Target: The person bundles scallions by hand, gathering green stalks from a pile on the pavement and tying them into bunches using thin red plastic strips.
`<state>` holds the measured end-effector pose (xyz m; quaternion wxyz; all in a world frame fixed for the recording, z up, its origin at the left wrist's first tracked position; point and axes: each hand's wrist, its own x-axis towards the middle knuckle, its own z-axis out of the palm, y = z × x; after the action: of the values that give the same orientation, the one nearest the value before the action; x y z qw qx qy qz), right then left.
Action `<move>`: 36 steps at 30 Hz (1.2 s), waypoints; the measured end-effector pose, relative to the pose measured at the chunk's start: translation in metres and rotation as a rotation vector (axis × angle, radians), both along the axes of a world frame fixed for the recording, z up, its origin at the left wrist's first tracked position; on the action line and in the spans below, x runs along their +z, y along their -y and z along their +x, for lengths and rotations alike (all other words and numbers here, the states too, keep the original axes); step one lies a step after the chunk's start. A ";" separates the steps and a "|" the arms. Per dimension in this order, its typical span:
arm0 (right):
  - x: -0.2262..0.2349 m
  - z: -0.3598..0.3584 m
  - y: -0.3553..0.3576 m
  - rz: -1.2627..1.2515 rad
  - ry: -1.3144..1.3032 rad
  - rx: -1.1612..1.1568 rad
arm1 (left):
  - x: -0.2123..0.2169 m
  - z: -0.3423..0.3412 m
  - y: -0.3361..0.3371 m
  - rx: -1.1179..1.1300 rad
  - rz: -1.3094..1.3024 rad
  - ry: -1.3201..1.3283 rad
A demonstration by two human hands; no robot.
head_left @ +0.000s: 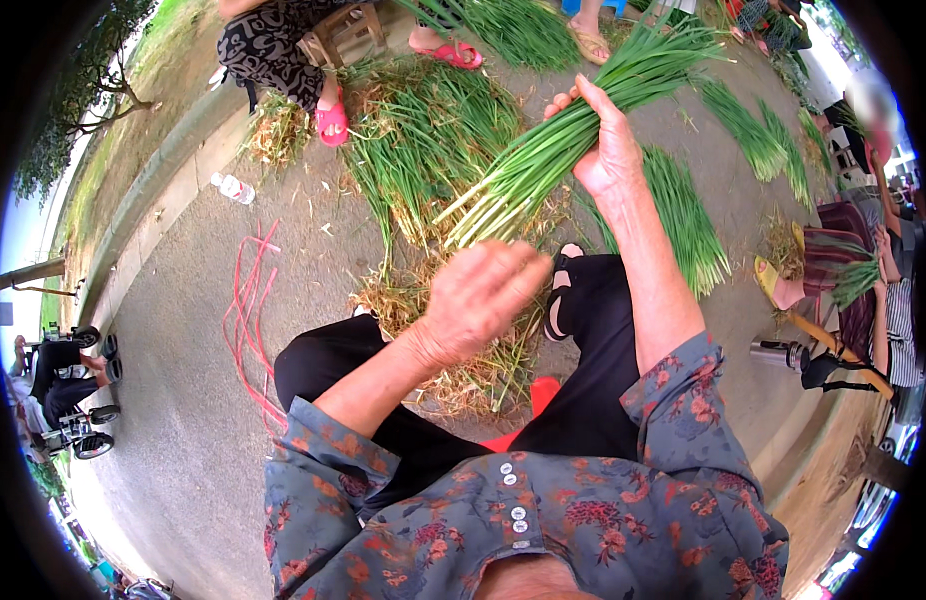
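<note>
A thick bunch of garlic chives lies across my right hand, which is closed around its middle. The green leaf tips point to the far right, and the pale stem ends point to the near left. Just below those stem ends is my left hand, smeared by motion, with its fingers stretched out and nothing visible in them. Under it, dry straw-coloured trimmings cover the ground between my feet. A large loose heap of chives mixed with dry leaves lies beyond.
Sorted chives lie right of my right forearm, with more bundles farther off. Red straps and a plastic bottle are on the pavement at left. A person in pink sandals sits opposite; others sit at right near a metal flask.
</note>
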<state>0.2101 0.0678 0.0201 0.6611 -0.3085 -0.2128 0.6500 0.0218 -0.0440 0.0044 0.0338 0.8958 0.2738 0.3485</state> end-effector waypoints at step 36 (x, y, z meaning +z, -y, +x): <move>0.009 -0.024 0.014 0.073 -0.100 0.376 | 0.011 -0.011 -0.033 -0.039 -1.368 0.778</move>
<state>0.1859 0.0541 0.0287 0.5486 -0.2063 -0.2568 0.7684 0.0104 -0.0110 0.0150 0.6773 0.4944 0.3801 0.3903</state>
